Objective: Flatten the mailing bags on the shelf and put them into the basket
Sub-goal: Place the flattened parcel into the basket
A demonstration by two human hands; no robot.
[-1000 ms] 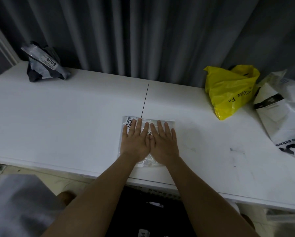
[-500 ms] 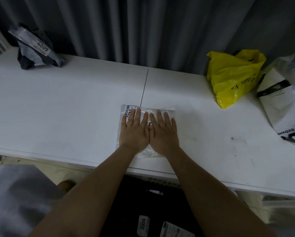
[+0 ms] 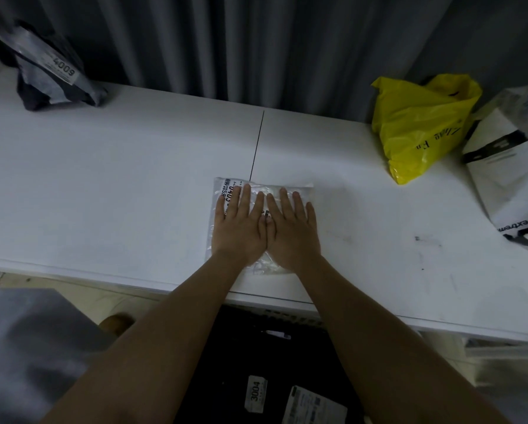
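A clear mailing bag [image 3: 299, 191] with a printed label lies flat on the white shelf [image 3: 119, 185], near its front edge. My left hand [image 3: 241, 224] and my right hand [image 3: 291, 229] press on it side by side, palms down, fingers straight, thumbs touching. They cover most of the bag. Below the shelf edge, between my forearms, sits a dark basket [image 3: 290, 319] holding dark bags with white labels [image 3: 255, 393]. A crumpled grey bag [image 3: 51, 75] lies at the shelf's back left. A yellow bag [image 3: 421, 123] and a white bag [image 3: 507, 185] lie at the right.
Grey curtains [image 3: 256, 41] hang right behind the shelf. A thin seam [image 3: 256, 145] runs across the shelf top above the clear bag. A grey cloth shape [image 3: 27, 347] fills the lower left, beside the basket.
Both hands stay flat on the clear bag. The view has tipped down a little, so more of the basket and its labelled bags shows below the shelf.
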